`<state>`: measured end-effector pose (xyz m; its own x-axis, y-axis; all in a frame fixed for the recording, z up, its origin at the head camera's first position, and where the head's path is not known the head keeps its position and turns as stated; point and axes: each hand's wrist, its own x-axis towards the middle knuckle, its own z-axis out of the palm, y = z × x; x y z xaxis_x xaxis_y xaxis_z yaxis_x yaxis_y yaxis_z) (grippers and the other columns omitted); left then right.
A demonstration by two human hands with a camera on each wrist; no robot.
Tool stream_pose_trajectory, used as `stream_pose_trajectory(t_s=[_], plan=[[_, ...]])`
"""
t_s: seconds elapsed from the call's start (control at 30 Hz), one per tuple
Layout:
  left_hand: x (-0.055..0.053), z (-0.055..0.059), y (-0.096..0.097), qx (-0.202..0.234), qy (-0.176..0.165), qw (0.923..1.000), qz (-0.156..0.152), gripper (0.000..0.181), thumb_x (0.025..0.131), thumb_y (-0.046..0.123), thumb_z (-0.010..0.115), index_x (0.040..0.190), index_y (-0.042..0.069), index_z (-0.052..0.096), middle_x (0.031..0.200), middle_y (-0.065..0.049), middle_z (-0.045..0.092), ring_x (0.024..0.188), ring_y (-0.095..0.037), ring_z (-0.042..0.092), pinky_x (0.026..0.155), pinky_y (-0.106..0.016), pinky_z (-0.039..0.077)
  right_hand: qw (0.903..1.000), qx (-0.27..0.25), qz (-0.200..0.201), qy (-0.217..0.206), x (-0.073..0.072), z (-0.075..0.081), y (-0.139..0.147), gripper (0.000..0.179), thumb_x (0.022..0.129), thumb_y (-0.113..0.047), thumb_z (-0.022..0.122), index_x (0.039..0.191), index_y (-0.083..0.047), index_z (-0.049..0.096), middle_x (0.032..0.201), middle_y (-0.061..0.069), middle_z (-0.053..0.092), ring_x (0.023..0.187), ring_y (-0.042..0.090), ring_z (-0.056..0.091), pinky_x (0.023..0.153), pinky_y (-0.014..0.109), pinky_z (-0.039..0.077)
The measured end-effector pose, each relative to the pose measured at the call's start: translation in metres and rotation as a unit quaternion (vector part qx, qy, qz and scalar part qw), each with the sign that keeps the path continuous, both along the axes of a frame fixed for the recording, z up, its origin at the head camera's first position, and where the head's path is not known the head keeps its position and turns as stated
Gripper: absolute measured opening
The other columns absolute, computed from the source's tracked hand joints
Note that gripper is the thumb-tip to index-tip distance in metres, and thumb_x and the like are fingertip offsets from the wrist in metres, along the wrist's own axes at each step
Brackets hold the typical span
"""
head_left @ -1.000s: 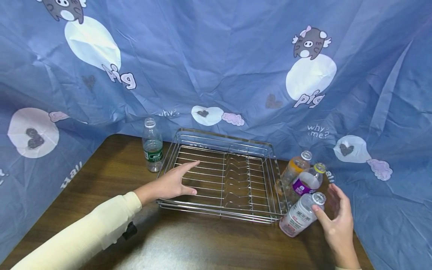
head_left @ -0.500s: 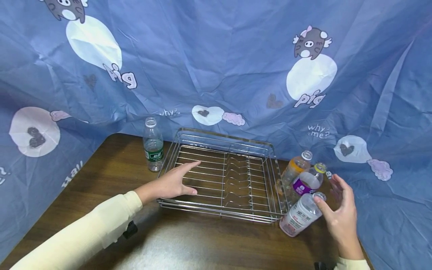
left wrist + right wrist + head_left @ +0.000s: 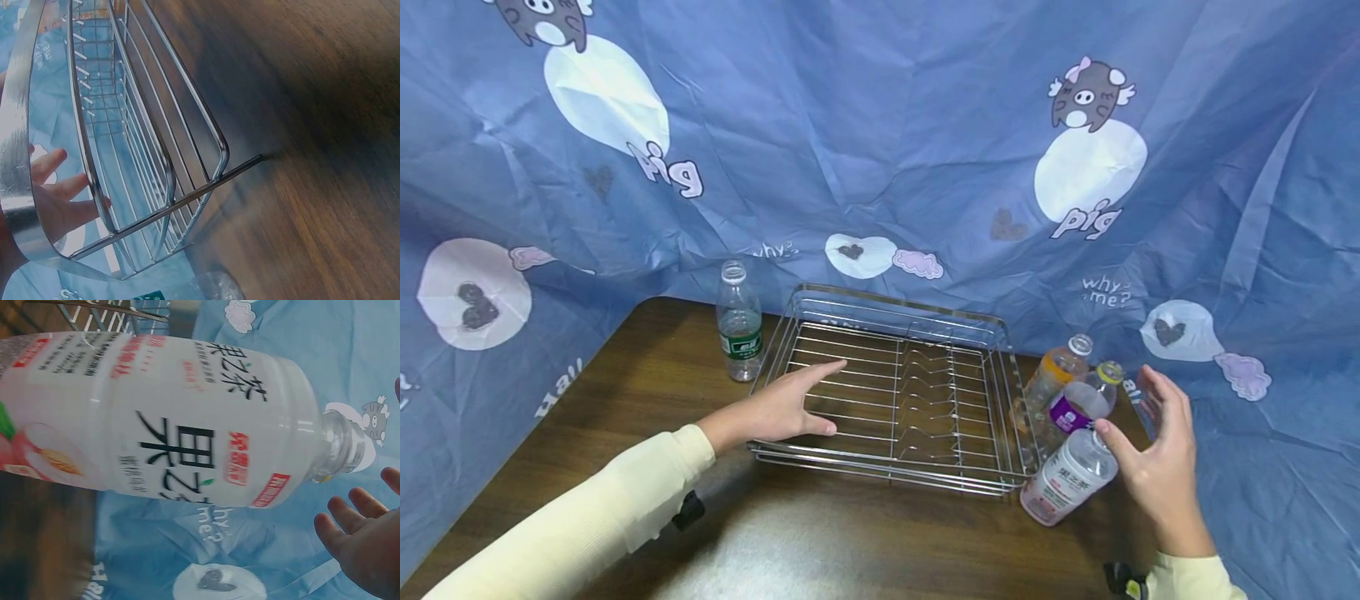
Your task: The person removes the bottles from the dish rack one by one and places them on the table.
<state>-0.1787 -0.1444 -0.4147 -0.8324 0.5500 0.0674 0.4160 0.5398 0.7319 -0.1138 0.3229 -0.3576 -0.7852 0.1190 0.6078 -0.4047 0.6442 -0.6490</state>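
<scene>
A wire dish rack point(image 3: 901, 303) stands on the table. My left hand point(image 3: 782, 408) hovers at its front left corner with fingers spread; in the left wrist view, fingers point(image 3: 65, 187) show behind the wires, and whether they touch is unclear. A capless plastic bottle point(image 3: 1066, 482) with a white label and peach picture stands against the rack's right front corner. My right hand point(image 3: 1157, 475) is at that bottle's neck, thumb and fingers apart and holding nothing. The right wrist view shows the fingers point(image 3: 350, 515) clear of the bottle; the thumb is mostly out of that view.
Behind the white-labelled bottle stand a purple-labelled bottle point(image 3: 1071, 414) and an orange-labelled bottle point(image 3: 1062, 367), both beside the rack. A green-labelled bottle point(image 3: 741, 337) stands left of the rack. A blue printed cloth point(image 3: 880, 150) hangs behind the brown table point(image 3: 820, 533).
My right hand has drawn upward along the white-labelled bottle, its thumb rising past the neck and the sleeve coming into view. My left hand and the bottles have stayed in place.
</scene>
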Motion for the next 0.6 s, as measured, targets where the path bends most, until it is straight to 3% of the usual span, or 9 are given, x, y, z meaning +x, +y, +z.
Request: stream_pose_trajectory(t_s=[0.37, 0.6], plan=[[0.000, -0.001, 0.000, -0.007, 0.001, 1.0000, -0.003, 0.097, 0.082, 0.027, 0.085, 0.158, 0.006, 0.029, 0.158, -0.021, 0.036, 0.143, -0.040, 0.035, 0.117, -0.056, 0.028, 0.9990, 0.025, 0.033, 0.015, -0.006, 0.009, -0.009, 0.089, 0.069, 0.012, 0.081, 0.149, -0.002, 0.045, 0.145, 0.014, 0.046, 0.131, 0.004, 0.043, 0.107, 0.015, 0.037], [0.000, 0.000, -0.001, -0.003, -0.004, 1.0000, -0.005, 0.097, 0.082, 0.026, 0.085, 0.158, 0.005, 0.029, 0.158, -0.021, 0.035, 0.143, -0.040, 0.035, 0.117, -0.056, 0.028, 0.9965, 0.071, 0.029, 0.033, -0.011, 0.015, -0.012, 0.089, 0.070, 0.002, 0.083, 0.151, -0.006, 0.045, 0.147, 0.018, 0.046, 0.135, 0.008, 0.040, 0.113, 0.020, 0.030]])
